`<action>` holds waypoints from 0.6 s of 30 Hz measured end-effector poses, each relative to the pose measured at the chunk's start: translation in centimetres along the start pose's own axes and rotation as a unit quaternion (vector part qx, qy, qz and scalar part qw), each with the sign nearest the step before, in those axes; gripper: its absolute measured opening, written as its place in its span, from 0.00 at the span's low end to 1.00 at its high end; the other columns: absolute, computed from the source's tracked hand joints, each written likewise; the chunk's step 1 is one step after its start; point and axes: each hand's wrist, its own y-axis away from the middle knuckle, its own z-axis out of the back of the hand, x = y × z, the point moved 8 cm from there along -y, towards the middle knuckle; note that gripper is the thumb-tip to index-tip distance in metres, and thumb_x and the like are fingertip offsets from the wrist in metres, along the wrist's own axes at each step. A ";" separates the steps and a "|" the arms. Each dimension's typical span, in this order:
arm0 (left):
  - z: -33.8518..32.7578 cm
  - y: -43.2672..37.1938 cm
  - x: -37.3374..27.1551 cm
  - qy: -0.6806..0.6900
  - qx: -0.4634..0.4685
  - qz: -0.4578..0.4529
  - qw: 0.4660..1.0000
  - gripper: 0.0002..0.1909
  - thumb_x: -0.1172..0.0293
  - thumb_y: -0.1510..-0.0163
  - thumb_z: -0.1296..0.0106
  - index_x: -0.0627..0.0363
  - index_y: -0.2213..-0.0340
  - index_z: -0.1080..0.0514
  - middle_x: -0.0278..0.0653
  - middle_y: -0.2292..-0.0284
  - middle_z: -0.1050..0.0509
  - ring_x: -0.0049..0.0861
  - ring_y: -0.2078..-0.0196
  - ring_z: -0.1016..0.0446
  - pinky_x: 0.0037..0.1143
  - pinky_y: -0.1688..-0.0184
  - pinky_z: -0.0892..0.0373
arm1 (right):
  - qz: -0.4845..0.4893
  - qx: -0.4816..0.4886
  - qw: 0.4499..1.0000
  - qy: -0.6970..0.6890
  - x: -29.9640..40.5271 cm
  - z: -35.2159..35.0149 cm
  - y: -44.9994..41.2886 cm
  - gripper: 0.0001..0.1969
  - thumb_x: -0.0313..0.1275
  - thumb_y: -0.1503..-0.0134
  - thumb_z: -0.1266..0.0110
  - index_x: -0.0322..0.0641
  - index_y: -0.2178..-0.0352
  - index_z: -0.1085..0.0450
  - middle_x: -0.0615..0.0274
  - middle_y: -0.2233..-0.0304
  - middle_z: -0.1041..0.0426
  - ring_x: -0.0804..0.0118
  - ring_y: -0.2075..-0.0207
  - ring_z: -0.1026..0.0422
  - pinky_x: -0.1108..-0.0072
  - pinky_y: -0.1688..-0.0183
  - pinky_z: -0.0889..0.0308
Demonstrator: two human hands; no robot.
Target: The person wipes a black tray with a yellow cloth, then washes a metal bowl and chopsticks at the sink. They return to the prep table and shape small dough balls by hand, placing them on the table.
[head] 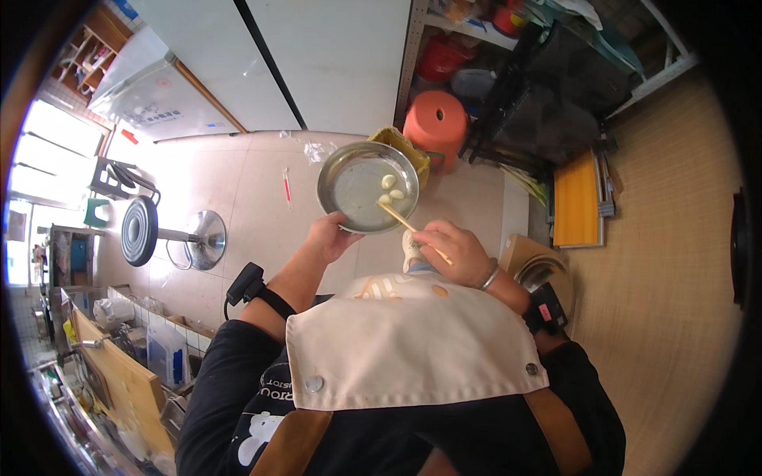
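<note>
A round stainless steel bowl (351, 178) is in front of me, its near-left rim gripped by my left hand (333, 238), thumb over the edge. Three pale, peeled pieces that look like garlic cloves (389, 181) lie towards the right side of its bottom, under what seems to be a little clear liquid. My right hand (450, 247) holds a pair of wooden chopsticks (400, 217). Their tips are down inside the bowl, touching or very near the lowest piece. A beige apron (411, 351) covers my front.
An orange plastic stool (437, 125) and a yellow basket (417, 157) stand beyond the bowl. A round-seated stool (140, 231) with a chrome base is at left. Clear plastic (315, 152) lies on the tiled floor. A cardboard box (524, 253) is at right.
</note>
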 end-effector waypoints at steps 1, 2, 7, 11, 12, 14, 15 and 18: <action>-0.8 -0.7 0.0 0.007 0.000 -0.001 1.000 0.17 0.74 0.44 0.67 0.70 0.54 0.43 0.53 0.57 0.34 0.41 0.58 0.28 0.34 0.57 0.26 | 0.008 -0.002 1.000 0.010 -1.6 0.0 -0.5 0.12 0.28 0.49 0.48 0.40 0.62 0.31 0.61 0.66 0.33 0.61 0.71 0.30 0.74 0.69 0.32; -1.4 -1.3 -0.1 0.010 -0.013 -0.002 1.000 0.17 0.74 0.44 0.67 0.70 0.54 0.43 0.53 0.57 0.34 0.41 0.58 0.28 0.35 0.57 0.27 | 0.018 -0.005 1.000 0.016 -3.2 0.2 -1.0 0.12 0.29 0.49 0.48 0.41 0.61 0.31 0.61 0.66 0.33 0.61 0.71 0.30 0.73 0.69 0.32; -5.2 -3.7 -0.6 0.045 -0.043 -0.026 0.998 0.21 0.78 0.45 0.69 0.75 0.50 0.49 0.57 0.49 0.43 0.47 0.47 0.40 0.42 0.45 0.38 | 0.050 0.011 0.999 0.014 -11.1 2.1 -4.3 0.12 0.28 0.50 0.48 0.43 0.62 0.31 0.61 0.66 0.33 0.61 0.70 0.29 0.73 0.70 0.32; -7.2 -5.7 -0.9 0.060 -0.084 -0.036 0.994 0.22 0.79 0.45 0.69 0.76 0.50 0.50 0.57 0.49 0.43 0.48 0.47 0.40 0.42 0.45 0.38 | 0.099 0.020 0.995 0.014 -15.5 2.9 -7.5 0.12 0.28 0.50 0.48 0.43 0.62 0.31 0.62 0.65 0.33 0.60 0.69 0.29 0.72 0.71 0.32; -7.3 -6.1 -0.7 0.068 -0.102 -0.032 0.992 0.22 0.79 0.45 0.69 0.76 0.50 0.50 0.57 0.50 0.43 0.48 0.47 0.39 0.42 0.45 0.38 | 0.097 0.021 0.995 0.009 -16.5 2.9 -8.2 0.12 0.28 0.50 0.48 0.43 0.62 0.31 0.62 0.65 0.33 0.60 0.69 0.29 0.71 0.70 0.32; -7.7 -6.9 -0.4 0.081 -0.107 -0.023 0.991 0.21 0.79 0.46 0.68 0.75 0.50 0.49 0.57 0.50 0.42 0.48 0.48 0.38 0.41 0.46 0.36 | 0.099 0.028 0.995 -0.003 -18.1 2.5 -9.2 0.12 0.29 0.50 0.48 0.43 0.62 0.32 0.62 0.66 0.33 0.59 0.68 0.29 0.70 0.70 0.32; -7.7 -7.2 -0.3 0.087 -0.117 -0.019 0.989 0.20 0.79 0.46 0.68 0.74 0.51 0.48 0.57 0.51 0.42 0.47 0.49 0.37 0.41 0.47 0.36 | 0.094 0.028 0.995 -0.001 -18.8 2.4 -9.7 0.12 0.29 0.50 0.48 0.43 0.62 0.32 0.61 0.66 0.33 0.59 0.68 0.29 0.70 0.70 0.32; -7.1 -8.0 -0.5 0.061 -0.169 -0.030 0.983 0.15 0.75 0.44 0.66 0.71 0.58 0.39 0.53 0.63 0.31 0.39 0.64 0.26 0.31 0.62 0.25 | 0.078 0.027 0.997 -0.009 -20.4 2.6 -11.0 0.12 0.29 0.49 0.49 0.43 0.62 0.32 0.61 0.66 0.33 0.57 0.67 0.29 0.70 0.69 0.32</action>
